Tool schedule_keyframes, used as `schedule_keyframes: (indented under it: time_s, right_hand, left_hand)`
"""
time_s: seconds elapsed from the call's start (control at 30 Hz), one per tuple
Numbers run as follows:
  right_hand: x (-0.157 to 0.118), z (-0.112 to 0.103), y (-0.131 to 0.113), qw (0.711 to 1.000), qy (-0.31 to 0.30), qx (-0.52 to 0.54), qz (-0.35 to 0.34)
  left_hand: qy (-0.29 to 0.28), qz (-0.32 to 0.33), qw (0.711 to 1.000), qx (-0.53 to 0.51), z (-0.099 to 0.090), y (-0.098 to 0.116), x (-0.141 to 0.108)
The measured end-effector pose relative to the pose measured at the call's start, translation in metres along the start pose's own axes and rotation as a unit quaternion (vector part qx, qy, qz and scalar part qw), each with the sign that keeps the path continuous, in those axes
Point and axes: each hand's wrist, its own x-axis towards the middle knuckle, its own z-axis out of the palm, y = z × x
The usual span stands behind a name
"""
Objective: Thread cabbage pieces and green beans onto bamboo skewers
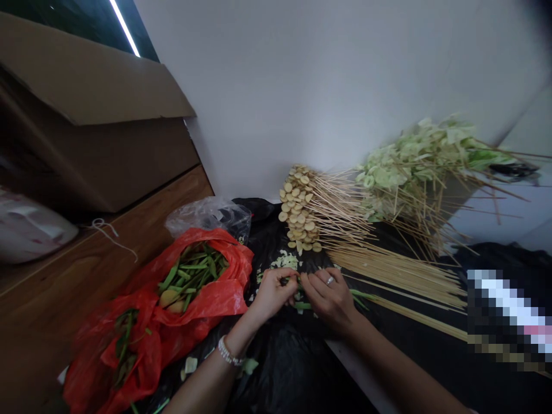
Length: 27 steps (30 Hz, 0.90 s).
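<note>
From my remote seat, I see the fingertips [293, 275] of both hands pinching a green vegetable stalk [303, 306] between them, the left hand [271, 293] and the ringed right hand [328, 302] close together. I judge the stalk light and stiff but apt to snap, so a short pinch close to the fingers suits it. It sits over a black plastic sheet [276, 351]. Left of the stalk is a red plastic bag [233, 267] holding cut green stalks [190, 275]; right of it lie bamboo skewers [397, 273]; beyond it are skewered pale round slices [298, 207].
</note>
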Motion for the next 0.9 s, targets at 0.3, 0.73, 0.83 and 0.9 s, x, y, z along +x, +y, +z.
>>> schedule_keyframes:
  time_s: [0.3, 0.73, 0.83, 0.9]
  right_hand:
    - [0.006, -0.006, 0.001, 0.996, 0.05, 0.054, 0.051]
    - [0.0, 0.004, 0.003, 0.985, -0.065, 0.099, 0.129]
    - [0.001, 0.002, 0.002, 0.98, -0.076, 0.122, 0.135]
    - [0.001, 0.001, 0.002, 0.981, -0.074, 0.118, 0.135]
  left_hand:
    - [-0.07, -0.032, 0.981, -0.176, 0.004, -0.002, 0.002]
    - [0.021, 0.073, 0.991, -0.114, -0.008, 0.0, 0.01]
    - [0.026, 0.093, 0.991, -0.088, -0.008, -0.001, 0.01]
    - [0.026, 0.096, 0.992, -0.074, -0.008, -0.002, 0.01]
